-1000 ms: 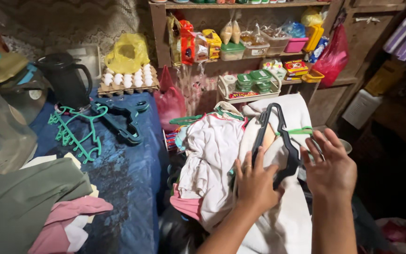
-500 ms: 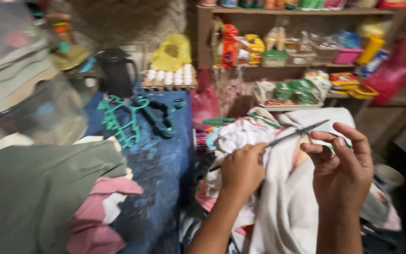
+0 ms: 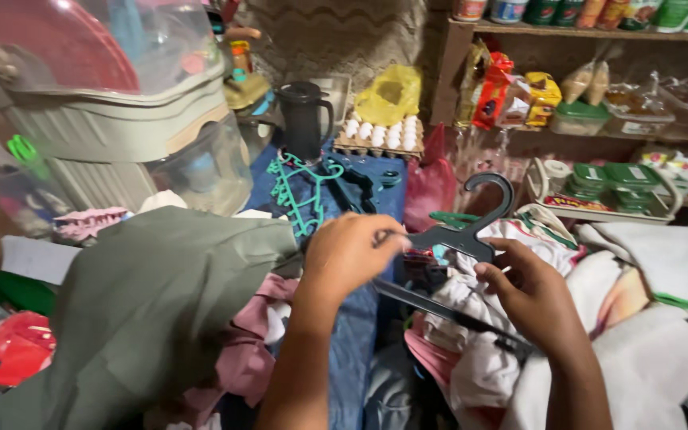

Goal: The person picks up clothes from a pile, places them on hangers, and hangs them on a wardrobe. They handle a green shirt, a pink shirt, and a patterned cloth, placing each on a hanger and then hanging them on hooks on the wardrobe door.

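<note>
Cloth covers most of the scene: an olive-green garment (image 3: 145,310) lies spread over the left of the blue-covered bench (image 3: 360,334), with pink clothes (image 3: 244,350) bunched just beside it, and a heap of white laundry (image 3: 639,350) fills the lower right. A grey plastic bin (image 3: 113,127) with a clear lid stands at the back left, and shelves (image 3: 599,36) of packaged goods run along the right wall. Further back on the bench sit a black kettle (image 3: 304,119), a tray of white eggs (image 3: 380,131) and a tangle of teal hangers (image 3: 300,191). Both forearms reach up from the bottom edge, meeting above the gap between bench and laundry. The left hand (image 3: 348,255) is clenched over the left end of a dark plastic hanger (image 3: 459,239), knuckles up. The right hand (image 3: 535,299), palm down, grasps the same hanger at its lower bar, fingers (image 3: 491,275) curled around it. The hanger is held tilted in the air, hook uppermost.
</note>
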